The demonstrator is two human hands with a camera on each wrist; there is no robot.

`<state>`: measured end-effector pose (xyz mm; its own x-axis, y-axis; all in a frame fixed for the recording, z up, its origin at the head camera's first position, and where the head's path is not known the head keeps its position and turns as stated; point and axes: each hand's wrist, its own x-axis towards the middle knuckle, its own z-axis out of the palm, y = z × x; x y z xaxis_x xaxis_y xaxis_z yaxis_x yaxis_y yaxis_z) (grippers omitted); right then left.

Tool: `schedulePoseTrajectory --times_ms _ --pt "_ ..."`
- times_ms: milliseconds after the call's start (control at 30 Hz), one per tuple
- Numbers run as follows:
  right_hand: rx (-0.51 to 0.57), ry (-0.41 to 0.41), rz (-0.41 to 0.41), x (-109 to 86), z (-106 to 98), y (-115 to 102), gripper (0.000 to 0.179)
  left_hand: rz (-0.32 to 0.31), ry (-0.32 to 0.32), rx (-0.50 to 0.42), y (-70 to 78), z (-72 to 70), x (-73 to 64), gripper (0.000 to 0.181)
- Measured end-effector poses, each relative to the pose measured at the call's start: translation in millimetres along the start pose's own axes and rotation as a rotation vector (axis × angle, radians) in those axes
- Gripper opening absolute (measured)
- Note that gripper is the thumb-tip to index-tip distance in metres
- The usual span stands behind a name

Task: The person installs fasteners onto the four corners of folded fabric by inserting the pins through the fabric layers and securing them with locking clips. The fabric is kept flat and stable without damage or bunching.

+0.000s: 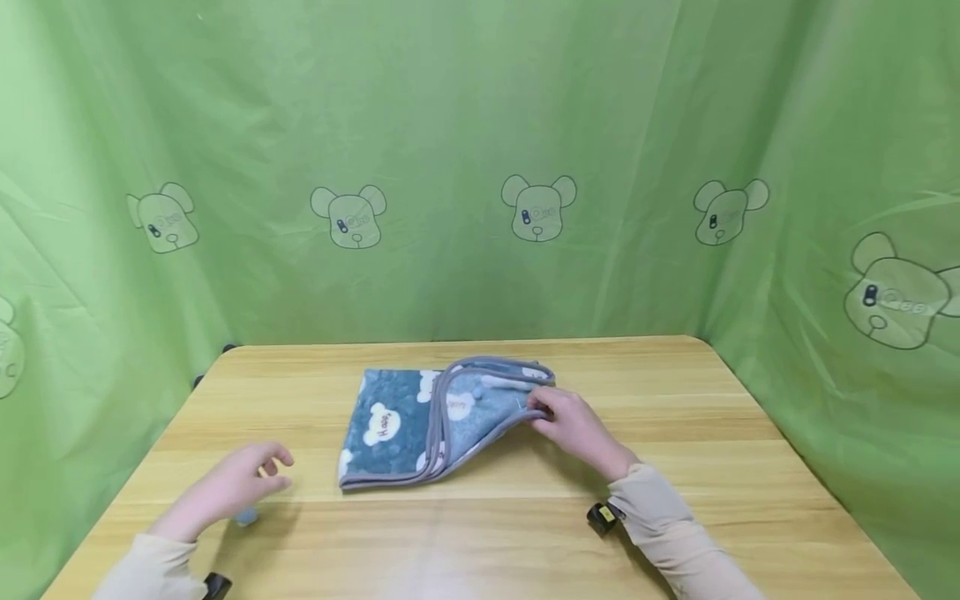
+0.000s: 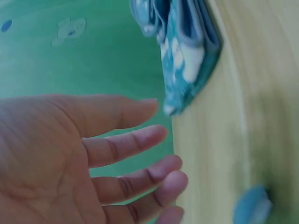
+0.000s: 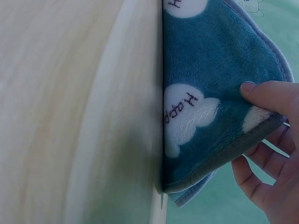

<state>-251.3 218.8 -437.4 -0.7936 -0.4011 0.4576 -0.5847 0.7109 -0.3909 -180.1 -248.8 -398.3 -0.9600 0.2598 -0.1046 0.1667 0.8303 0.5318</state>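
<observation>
A teal fleece blanket (image 1: 390, 417) with white bear heads, "Happy" lettering and grey edging lies folded in layers on the wooden table. My right hand (image 1: 576, 427) pinches its right edge, thumb on the plush face in the right wrist view, and holds that side raised off the tabletop. The lifted part folds toward the left, showing a paler blue underside (image 1: 480, 408). My left hand (image 1: 232, 483) hovers to the left of the blanket, fingers loosely bent and holding nothing. Below it sits a small blue object (image 2: 252, 205), partly hidden by the hand in the head view.
The wooden table (image 1: 750, 500) has rounded far corners. A green curtain (image 1: 450, 100) printed with bear heads hangs behind it and along both sides. Dark camera mounts (image 1: 602, 518) are strapped at both wrists, over light sleeves (image 1: 675, 525).
</observation>
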Motion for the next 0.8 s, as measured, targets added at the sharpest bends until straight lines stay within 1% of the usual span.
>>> schedulePoseTrajectory --times_ms 100,233,333,400,500,600,800 --pt "0.006 -0.003 0.005 -0.1 1 0 0.02 -0.056 -0.034 -0.003 -11.3 -1.0 -5.5 0.03" --pt "0.005 -0.005 0.006 -0.3 1 0 0.02 -0.144 -0.067 -0.021 -22.1 1.1 -9.4 0.033" --pt "0.002 -0.011 0.006 -0.4 2 0 0.02 -0.18 -0.077 -0.027 -27.0 3.2 -11.8 0.032" --pt "0.001 -0.016 0.007 -0.2 2 0 0.02 -0.187 -0.076 -0.018 -29.2 4.4 -12.9 0.032" --pt "0.002 -0.02 0.009 -0.3 2 0 0.02 -0.169 -0.071 0.008 -32.0 6.4 -14.2 0.033" --pt "0.003 -0.02 0.008 -0.2 2 0 0.02 -0.152 -0.063 0.005 -34.9 10.1 -15.3 0.031" --pt "0.0 -0.024 0.007 -0.6 1 0 0.02 -0.165 -0.07 0.009 -36.2 16.0 -15.0 0.029"
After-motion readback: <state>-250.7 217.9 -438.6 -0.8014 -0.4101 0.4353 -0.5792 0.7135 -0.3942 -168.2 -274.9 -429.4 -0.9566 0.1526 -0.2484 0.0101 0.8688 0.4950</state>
